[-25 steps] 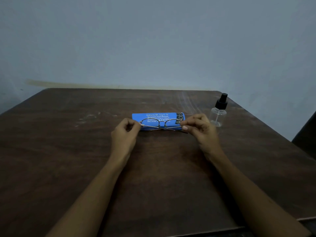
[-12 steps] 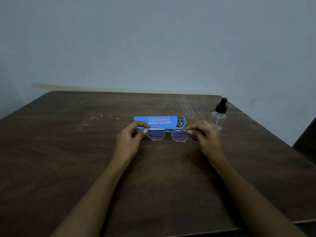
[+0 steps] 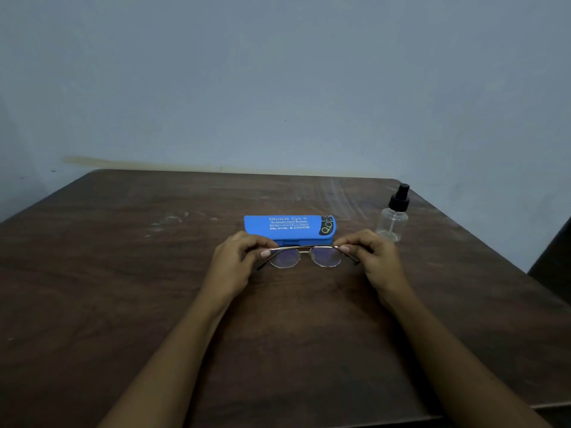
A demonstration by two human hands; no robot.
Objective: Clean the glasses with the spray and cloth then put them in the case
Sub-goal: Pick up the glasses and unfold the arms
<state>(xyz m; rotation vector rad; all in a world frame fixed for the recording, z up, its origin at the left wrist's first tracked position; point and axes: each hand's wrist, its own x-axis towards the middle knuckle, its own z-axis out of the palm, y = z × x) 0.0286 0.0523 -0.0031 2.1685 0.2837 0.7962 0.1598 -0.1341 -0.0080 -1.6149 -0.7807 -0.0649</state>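
The thin metal-framed glasses (image 3: 306, 257) hang just in front of the blue case (image 3: 287, 227), lenses facing me. My left hand (image 3: 238, 257) pinches the frame's left end and my right hand (image 3: 374, 257) pinches its right end. The case lies closed on the dark wooden table (image 3: 123, 288), white print on its lid. A clear spray bottle (image 3: 394, 217) with a black nozzle stands to the right of the case, apart from my right hand. No cloth shows anywhere in the frame.
The table's back edge meets a pale blue wall. A dark shape (image 3: 553, 257), perhaps a chair, sits past the table's right edge. The table's front edge runs close to my forearms.
The glasses have come off the top of the case toward me and tipped so the lenses face me. Both hands keep their pinch on the frame ends.
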